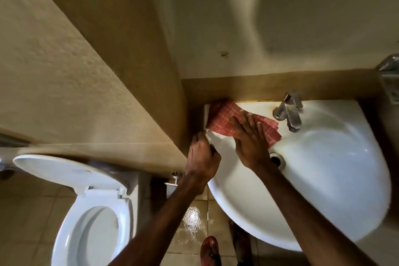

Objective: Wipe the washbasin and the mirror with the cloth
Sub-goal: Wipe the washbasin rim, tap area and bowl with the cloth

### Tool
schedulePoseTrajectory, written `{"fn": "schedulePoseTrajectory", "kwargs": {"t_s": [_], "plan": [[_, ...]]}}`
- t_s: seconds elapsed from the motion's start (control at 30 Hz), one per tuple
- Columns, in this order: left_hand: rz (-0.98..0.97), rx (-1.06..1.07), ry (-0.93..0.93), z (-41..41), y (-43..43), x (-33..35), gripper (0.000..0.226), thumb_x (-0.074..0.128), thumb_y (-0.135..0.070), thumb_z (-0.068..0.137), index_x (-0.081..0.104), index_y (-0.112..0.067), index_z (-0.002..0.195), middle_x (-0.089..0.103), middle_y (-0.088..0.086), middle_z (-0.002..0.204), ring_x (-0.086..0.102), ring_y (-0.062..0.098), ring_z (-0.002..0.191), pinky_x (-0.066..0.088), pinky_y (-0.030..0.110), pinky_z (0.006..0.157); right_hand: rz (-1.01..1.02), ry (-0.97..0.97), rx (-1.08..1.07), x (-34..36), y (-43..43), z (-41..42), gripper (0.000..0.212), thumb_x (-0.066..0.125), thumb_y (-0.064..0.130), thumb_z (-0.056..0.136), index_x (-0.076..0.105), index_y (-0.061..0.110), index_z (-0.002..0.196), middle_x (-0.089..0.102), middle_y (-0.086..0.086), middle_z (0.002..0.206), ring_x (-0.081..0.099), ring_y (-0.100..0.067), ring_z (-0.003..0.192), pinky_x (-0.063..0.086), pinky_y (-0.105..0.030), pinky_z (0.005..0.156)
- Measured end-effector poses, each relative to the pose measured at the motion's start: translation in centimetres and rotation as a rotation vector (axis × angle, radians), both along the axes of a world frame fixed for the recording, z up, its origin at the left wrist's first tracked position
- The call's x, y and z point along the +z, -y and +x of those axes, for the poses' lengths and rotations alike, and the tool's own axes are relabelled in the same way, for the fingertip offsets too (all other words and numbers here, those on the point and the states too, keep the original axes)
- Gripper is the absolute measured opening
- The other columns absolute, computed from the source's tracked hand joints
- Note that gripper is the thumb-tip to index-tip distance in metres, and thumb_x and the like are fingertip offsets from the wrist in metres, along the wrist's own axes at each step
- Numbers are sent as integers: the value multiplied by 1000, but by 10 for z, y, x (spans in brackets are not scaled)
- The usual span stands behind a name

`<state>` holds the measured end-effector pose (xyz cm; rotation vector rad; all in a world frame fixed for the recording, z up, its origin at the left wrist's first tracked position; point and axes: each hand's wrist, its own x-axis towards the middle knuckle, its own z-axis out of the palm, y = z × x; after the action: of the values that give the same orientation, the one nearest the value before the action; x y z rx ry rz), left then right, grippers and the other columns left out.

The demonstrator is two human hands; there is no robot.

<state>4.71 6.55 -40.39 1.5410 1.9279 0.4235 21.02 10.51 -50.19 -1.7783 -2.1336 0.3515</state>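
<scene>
A white washbasin point(323, 168) is fixed to the wall, with a chrome tap point(290, 112) at its back and a drain point(277, 158) in the bowl. A red checked cloth point(224, 117) lies flat on the basin's back left rim. My right hand point(250, 140) presses on the cloth with straight, spread fingers. My left hand point(203, 157) grips the basin's left edge with curled fingers, just beside the cloth. No mirror is in view.
A white toilet point(92, 218) with its lid up stands at the lower left. A beige tiled ledge point(86, 93) runs along the left wall. The tiled floor point(192, 220) below the basin is wet. A metal fitting point(389, 65) sits at the right edge.
</scene>
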Motion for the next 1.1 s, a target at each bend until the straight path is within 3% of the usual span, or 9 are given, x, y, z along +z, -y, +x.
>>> {"fn": "schedulePoseTrajectory", "kwargs": {"t_s": [0.13, 0.2, 0.3, 0.4, 0.53, 0.6, 0.77, 0.97, 1.1], "plan": [[-35, 28, -7, -5, -2, -15, 38, 51, 2, 85, 55, 0, 122, 61, 19, 115, 56, 37, 112, 40, 36, 93, 69, 65, 131, -12, -5, -16, 59, 41, 32, 103, 38, 26, 162, 25, -6, 173, 16, -31, 162, 15, -52, 131], [-43, 58, 11, -7, -1, -20, 44, 49, 3, 82, 56, 1, 125, 62, 20, 117, 56, 38, 114, 40, 37, 95, 106, 82, 254, -12, -19, -24, 57, 49, 31, 100, 45, 26, 157, 32, -8, 170, 22, -32, 161, 20, -52, 130], [-63, 87, 42, -12, 1, -21, 55, 49, 2, 82, 51, -1, 137, 62, 19, 125, 56, 37, 120, 42, 38, 102, 135, 102, 273, -8, -46, -29, 49, 44, 35, 103, 54, 25, 149, 37, -8, 168, 28, -30, 159, 25, -51, 128], [-36, 98, 66, -13, 1, -22, 57, 48, 0, 80, 52, -1, 137, 64, 20, 122, 58, 38, 117, 46, 42, 102, 119, 87, 222, -6, -42, -37, 49, 39, 40, 105, 54, 26, 150, 33, -8, 170, 25, -29, 160, 22, -50, 128], [-21, 105, 14, -15, 12, -21, 29, 52, -3, 81, 60, 1, 109, 62, 20, 105, 55, 39, 105, 43, 41, 91, 95, 10, 381, -15, 1, -32, 55, 31, 42, 108, 37, 33, 161, 20, -1, 175, 10, -23, 163, 7, -42, 131], [-25, 83, -8, -15, 13, -18, 28, 53, -2, 78, 60, -1, 105, 61, 18, 103, 55, 37, 104, 42, 40, 88, 104, 47, 429, -17, -3, -16, 57, 35, 40, 109, 25, 36, 165, 11, 5, 176, 4, -17, 164, 6, -41, 132], [32, -32, -41, -6, -10, -8, 49, 51, 0, 79, 58, -5, 127, 64, 15, 115, 57, 34, 113, 43, 38, 95, 168, 117, 195, -19, -30, 21, 58, 36, 38, 109, 24, 35, 165, 21, 3, 174, 17, -21, 162, 20, -49, 129], [6, -106, -107, -7, -19, -11, 41, 48, 0, 89, 62, -11, 126, 58, 7, 134, 60, 29, 120, 48, 39, 103, 308, 110, -169, -34, -14, 46, 52, 43, 30, 111, 38, 20, 161, 36, -13, 168, 31, -35, 157, 26, -57, 126], [-2, -111, -110, -14, -20, -22, 43, 49, -3, 90, 59, -15, 130, 58, 5, 135, 57, 28, 122, 44, 35, 104, 203, 38, -240, -28, -8, 6, 56, 34, 35, 107, 36, 23, 163, 31, -11, 170, 23, -34, 160, 18, -57, 128]]}}
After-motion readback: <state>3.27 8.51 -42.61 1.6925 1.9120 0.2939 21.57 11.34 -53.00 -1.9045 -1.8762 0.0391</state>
